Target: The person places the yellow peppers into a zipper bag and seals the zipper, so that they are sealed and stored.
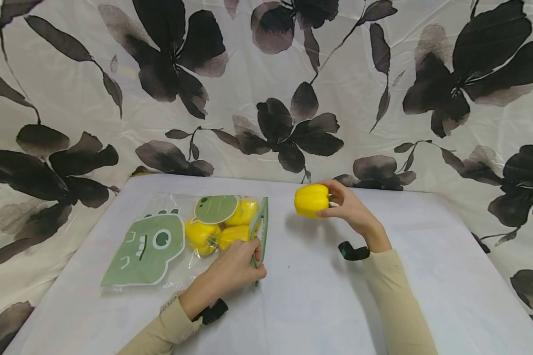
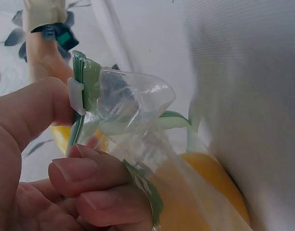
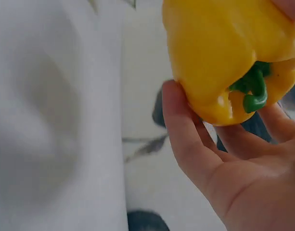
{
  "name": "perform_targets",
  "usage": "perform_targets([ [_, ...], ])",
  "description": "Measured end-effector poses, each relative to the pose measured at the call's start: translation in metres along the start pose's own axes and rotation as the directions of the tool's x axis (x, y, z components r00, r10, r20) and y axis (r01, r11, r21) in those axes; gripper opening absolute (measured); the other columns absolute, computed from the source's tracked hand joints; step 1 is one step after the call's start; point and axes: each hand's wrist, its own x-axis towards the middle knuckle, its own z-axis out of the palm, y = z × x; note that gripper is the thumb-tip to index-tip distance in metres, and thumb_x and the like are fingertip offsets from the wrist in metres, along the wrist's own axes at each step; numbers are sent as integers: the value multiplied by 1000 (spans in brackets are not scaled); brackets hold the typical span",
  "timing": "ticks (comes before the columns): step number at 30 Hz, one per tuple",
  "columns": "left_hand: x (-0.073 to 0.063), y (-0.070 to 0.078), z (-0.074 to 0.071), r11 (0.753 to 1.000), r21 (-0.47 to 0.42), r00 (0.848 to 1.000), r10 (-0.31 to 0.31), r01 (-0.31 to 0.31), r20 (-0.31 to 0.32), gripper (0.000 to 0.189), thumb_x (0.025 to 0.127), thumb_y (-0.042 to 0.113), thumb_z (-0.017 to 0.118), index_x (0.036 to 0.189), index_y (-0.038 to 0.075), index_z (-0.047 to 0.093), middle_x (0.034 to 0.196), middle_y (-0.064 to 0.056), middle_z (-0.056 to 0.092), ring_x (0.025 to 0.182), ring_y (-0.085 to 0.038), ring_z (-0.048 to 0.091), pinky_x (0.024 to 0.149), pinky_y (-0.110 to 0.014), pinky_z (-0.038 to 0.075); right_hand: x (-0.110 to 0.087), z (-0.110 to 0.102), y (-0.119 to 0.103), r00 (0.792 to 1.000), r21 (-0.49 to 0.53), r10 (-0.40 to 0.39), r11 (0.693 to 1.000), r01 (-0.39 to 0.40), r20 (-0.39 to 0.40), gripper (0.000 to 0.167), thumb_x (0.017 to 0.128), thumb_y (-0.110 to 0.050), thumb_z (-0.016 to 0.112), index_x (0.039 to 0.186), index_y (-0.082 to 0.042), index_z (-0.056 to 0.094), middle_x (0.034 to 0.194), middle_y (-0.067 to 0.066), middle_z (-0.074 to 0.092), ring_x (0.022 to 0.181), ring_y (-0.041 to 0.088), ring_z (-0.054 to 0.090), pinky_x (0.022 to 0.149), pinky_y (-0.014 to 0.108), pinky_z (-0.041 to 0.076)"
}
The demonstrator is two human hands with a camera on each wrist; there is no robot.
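Note:
A clear zip bag (image 1: 177, 281) with a green cartoon print lies flat at the left of the table, its opening facing right. Several yellow bell peppers (image 1: 203, 236) show through the plastic near that opening. My left hand (image 1: 233, 266) holds the bag's green zip edge, and the left wrist view shows a small white slider (image 2: 76, 95) by the thumb. To the right of the bag, my right hand (image 1: 353, 212) grips another yellow bell pepper (image 1: 311, 200) above the table. Its green stem (image 3: 255, 91) points toward the palm in the right wrist view.
A white cloth covers the table (image 1: 315, 305). Behind it hangs a white curtain (image 1: 231, 98) with dark flower prints, close to the table's back edge. Each wrist wears a black camera band (image 1: 354, 251).

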Motion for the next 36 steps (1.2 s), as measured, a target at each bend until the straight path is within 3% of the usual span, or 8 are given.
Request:
perform_targets([
  [6, 2, 0, 1, 1000, -8, 1000, -1, 1, 12, 21, 74, 7, 72, 77, 12, 52, 55, 6, 45, 43, -4, 36, 41, -18, 30, 16, 29, 13, 975, 75, -61, 996, 46, 213, 68, 78, -4, 70, 142, -2, 46, 138, 13, 50, 120, 32, 47, 102, 46, 38],
  [12, 3, 1, 1, 1000, -11, 1000, -6, 6, 27, 22, 74, 7, 73, 77, 12, 52, 55, 6, 46, 44, -4, 38, 42, -19, 31, 26, 51, 27, 937, 125, -6, 991, -40, 350, 66, 80, -6, 63, 143, -2, 46, 137, 13, 52, 117, 29, 50, 101, 40, 41],
  [21, 3, 1, 1, 1000, 10, 999, -10, 10, 42, 21, 74, 8, 73, 77, 13, 53, 56, 6, 47, 45, -5, 40, 43, -20, 33, 29, 73, 32, 906, 127, 165, 965, -230, 390, 60, 84, -12, 64, 139, -3, 41, 142, 21, 49, 115, 26, 54, 99, 38, 44],
  [29, 3, 1, 0, 1000, 9, 999, -7, 7, 48, 21, 74, 8, 73, 78, 13, 53, 57, 6, 48, 45, -5, 41, 43, -20, 34, 30, 76, 35, 905, 205, 132, 951, -230, 404, 59, 94, -14, 58, 148, -1, 39, 150, 18, 38, 121, 27, 49, 101, 39, 45],
  [33, 3, 0, -1, 1000, 6, 999, -6, 5, 48, 21, 73, 8, 73, 78, 13, 53, 57, 6, 48, 45, -5, 41, 43, -20, 34, 31, 80, 37, 893, 255, 108, 937, -238, 437, 58, 98, -12, 53, 151, 0, 32, 150, 20, 39, 123, 26, 49, 104, 42, 43],
  [36, 4, 0, -1, 1000, 14, 999, -4, 3, 41, 20, 73, 8, 73, 77, 13, 53, 57, 6, 48, 45, -5, 41, 43, -20, 34, 31, 84, 37, 895, 286, 121, 922, -262, 430, 55, 98, -10, 52, 148, 0, 32, 145, 18, 43, 121, 24, 50, 104, 41, 42],
])
